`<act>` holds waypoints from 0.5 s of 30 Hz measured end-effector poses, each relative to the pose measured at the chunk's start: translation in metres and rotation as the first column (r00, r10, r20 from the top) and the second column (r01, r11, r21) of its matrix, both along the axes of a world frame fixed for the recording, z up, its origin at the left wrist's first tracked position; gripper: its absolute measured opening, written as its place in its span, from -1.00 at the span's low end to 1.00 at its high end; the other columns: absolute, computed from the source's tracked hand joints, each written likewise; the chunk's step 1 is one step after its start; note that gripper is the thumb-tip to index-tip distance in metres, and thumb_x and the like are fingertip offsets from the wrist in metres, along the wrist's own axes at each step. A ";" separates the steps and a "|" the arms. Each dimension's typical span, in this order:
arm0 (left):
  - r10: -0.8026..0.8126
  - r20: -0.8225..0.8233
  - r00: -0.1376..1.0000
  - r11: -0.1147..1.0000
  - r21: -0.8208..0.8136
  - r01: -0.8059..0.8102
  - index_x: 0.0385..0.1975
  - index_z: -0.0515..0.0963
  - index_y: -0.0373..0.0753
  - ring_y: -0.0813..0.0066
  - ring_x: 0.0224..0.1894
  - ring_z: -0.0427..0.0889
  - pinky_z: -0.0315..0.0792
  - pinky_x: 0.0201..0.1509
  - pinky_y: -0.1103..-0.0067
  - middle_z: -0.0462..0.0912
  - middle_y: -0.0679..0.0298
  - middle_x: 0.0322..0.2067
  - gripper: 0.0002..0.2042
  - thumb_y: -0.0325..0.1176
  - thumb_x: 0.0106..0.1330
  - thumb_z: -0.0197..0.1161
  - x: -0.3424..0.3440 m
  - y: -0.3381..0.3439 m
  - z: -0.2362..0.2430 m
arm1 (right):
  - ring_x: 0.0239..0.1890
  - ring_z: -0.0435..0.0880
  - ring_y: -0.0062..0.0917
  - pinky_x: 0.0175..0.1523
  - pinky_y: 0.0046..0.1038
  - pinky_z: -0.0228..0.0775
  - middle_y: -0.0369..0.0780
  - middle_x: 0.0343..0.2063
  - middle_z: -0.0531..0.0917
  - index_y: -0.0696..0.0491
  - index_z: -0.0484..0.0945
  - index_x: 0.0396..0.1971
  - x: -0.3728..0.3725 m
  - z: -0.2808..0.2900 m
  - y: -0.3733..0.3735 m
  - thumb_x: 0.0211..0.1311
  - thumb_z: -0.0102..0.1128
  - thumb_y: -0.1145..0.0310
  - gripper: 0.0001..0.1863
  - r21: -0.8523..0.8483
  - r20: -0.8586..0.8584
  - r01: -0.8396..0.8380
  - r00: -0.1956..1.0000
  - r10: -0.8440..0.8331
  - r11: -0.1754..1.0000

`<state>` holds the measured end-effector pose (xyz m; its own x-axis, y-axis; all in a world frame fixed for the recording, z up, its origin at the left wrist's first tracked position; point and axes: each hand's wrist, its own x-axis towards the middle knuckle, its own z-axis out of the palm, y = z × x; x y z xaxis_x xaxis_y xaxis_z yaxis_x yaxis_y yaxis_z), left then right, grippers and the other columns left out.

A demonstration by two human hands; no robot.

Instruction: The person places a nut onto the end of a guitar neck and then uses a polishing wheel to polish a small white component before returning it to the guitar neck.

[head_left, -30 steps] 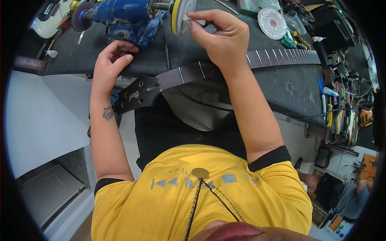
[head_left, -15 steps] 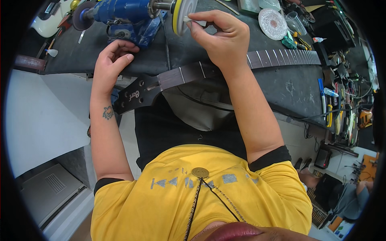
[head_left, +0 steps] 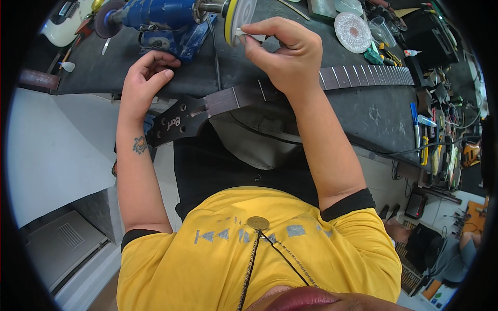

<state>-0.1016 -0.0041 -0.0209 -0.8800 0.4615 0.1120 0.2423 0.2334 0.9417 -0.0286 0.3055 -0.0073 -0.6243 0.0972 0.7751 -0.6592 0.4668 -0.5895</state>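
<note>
Between the thumb and forefinger of my right hand point(head_left: 290, 49) is a small white strip point(head_left: 240, 32), pinched and held against the face of a sanding disc point(head_left: 246, 15) with a yellow backing. The disc sits on the shaft of a blue bench grinder point(head_left: 158, 13). My left hand point(head_left: 145, 78) rests on the bench beside the grinder's blue base point(head_left: 194, 41), its fingers loosely bent and apart, holding nothing. A guitar neck point(head_left: 238, 97) with a dark fretted fingerboard lies across the bench's near edge, passing under my right wrist; its black headstock point(head_left: 174, 122) overhangs near my left forearm.
On the left end of the grinder is a dark wheel point(head_left: 108, 20). At the back right lie a round textured disc point(head_left: 353, 32) and a clear cup point(head_left: 381, 32). Pens and a yellow cutter point(head_left: 425, 150) line the right edge. A cable point(head_left: 215, 57) runs down from the grinder.
My right hand has brought the white strip slightly nearer to me along the disc's face. The left hand and the guitar neck stay where they were.
</note>
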 end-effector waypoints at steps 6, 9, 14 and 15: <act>-0.006 0.001 1.000 1.000 -0.012 0.006 0.13 0.65 -0.35 0.55 0.01 0.67 0.49 0.19 0.58 0.81 0.19 0.06 -0.63 -0.36 0.37 0.33 -0.001 -0.001 0.000 | -0.28 0.78 -0.71 -0.20 -0.63 0.54 -0.30 -0.36 0.86 0.17 0.89 -0.22 -0.004 0.000 0.002 0.15 0.56 0.62 -0.82 0.032 -0.059 0.027 0.998 -0.025 0.999; 0.000 0.005 1.000 1.000 -0.020 0.000 0.13 0.65 -0.36 0.55 0.02 0.67 0.50 0.22 0.58 0.81 0.19 0.06 -0.63 -0.36 0.37 0.33 0.001 0.000 0.001 | -0.29 0.77 -0.72 -0.20 -0.64 0.54 -0.31 -0.36 0.85 0.16 0.89 -0.21 -0.005 -0.001 0.002 0.17 0.57 0.60 -0.82 0.022 -0.039 0.046 0.998 -0.046 0.999; 0.004 0.002 1.000 1.000 -0.029 -0.004 0.13 0.65 -0.36 0.55 0.03 0.68 0.51 0.24 0.57 0.81 0.18 0.07 -0.62 -0.35 0.36 0.32 0.002 0.000 0.002 | -0.29 0.74 -0.74 -0.19 -0.64 0.52 -0.33 -0.38 0.84 0.14 0.90 -0.21 -0.005 0.000 0.003 0.19 0.59 0.56 -0.84 0.007 0.019 0.076 0.997 -0.076 0.997; 0.001 0.001 1.000 1.000 -0.027 -0.001 0.13 0.65 -0.37 0.55 0.03 0.68 0.51 0.24 0.57 0.81 0.18 0.07 -0.62 -0.35 0.36 0.32 0.001 0.000 0.002 | -0.29 0.74 -0.75 -0.19 -0.64 0.52 -0.34 -0.38 0.84 0.14 0.90 -0.21 -0.007 0.000 0.003 0.20 0.59 0.55 -0.84 -0.013 0.000 0.066 0.998 -0.066 0.998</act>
<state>-0.1003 -0.0037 -0.0186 -0.8807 0.4633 0.0989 0.2414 0.2592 0.9352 -0.0359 0.3085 -0.0077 -0.6162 0.1478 0.7736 -0.6275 0.5014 -0.5957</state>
